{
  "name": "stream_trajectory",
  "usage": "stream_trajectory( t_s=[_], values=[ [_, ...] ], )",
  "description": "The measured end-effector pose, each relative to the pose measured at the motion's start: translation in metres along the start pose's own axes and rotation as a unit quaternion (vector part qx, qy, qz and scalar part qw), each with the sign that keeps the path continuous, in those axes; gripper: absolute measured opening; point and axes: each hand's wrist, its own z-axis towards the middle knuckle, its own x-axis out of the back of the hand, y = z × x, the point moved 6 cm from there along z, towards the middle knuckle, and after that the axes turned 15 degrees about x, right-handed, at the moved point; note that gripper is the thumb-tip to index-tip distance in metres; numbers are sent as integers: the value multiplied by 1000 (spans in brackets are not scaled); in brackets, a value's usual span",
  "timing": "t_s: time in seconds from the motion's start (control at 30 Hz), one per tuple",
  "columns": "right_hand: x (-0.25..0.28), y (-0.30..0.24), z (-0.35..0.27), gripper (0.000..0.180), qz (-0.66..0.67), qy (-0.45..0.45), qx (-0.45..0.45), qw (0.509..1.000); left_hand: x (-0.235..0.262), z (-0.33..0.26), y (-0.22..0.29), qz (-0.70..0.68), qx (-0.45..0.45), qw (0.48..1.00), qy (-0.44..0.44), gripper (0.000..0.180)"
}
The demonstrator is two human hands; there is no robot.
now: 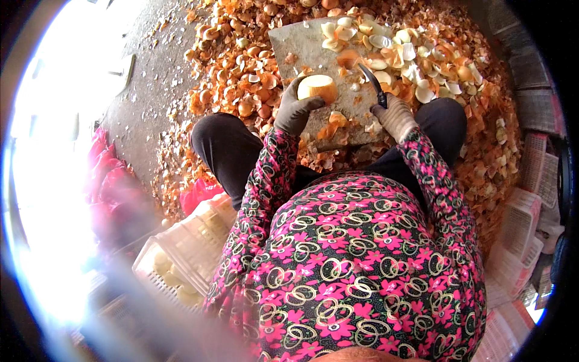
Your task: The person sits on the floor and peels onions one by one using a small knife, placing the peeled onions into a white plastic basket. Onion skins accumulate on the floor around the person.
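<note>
My left hand [295, 107], in a grey glove, is closed round an onion [318, 90] with a flat, pale cut face turned up and some yellow-brown skin on its side. In my gloved right hand [395, 116] is a knife [379, 91] with a dark handle and a narrow, curved blade pointing up and left. The blade is apart from the onion. Beneath both hands lies a worn grey board [301, 54]. Loose orange-brown onion skins [338, 119] and pale cut pieces [380, 41] are scattered on it.
Whole onions [245, 107] and dry skins are heaped left of and beyond the board. More peelings [482, 157] pile up at the right. A white crate [199, 241] with pale onions stands at my left, near pink plastic bags [111, 175]. Stacked crates [518, 217] line the right side.
</note>
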Motion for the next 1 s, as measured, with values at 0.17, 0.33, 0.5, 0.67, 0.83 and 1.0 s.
stream_trajectory(
  t_s=[0.17, 0.33, 0.5, 0.67, 0.83, 1.0],
  values=[
    [10, -52, -25, 40, 196, -4, 63, 979, -12, 6, 3, -62, 3, 998, -30, 73],
    [19, -81, -34, 41, 68, -14, 99, 993, -11, 13, 2, -22, -11, 1000, -14, 70],
    [18, -98, -23, 37, -46, -152, 78, 984, -12, 18, -10, -27, 1, 999, -36, 67],
    [-45, -86, 4, 35, -110, -48, 120, 986, -22, 20, -26, -214, 57, 972, -76, 56],
    [-70, -76, 24, 36, -70, -9, 77, 994, -16, 32, -30, -298, 61, 951, -55, 54],
    [-29, -78, -3, 39, 165, -18, 21, 986, -8, 28, -21, -218, 17, 976, -22, 50]
  ],
)
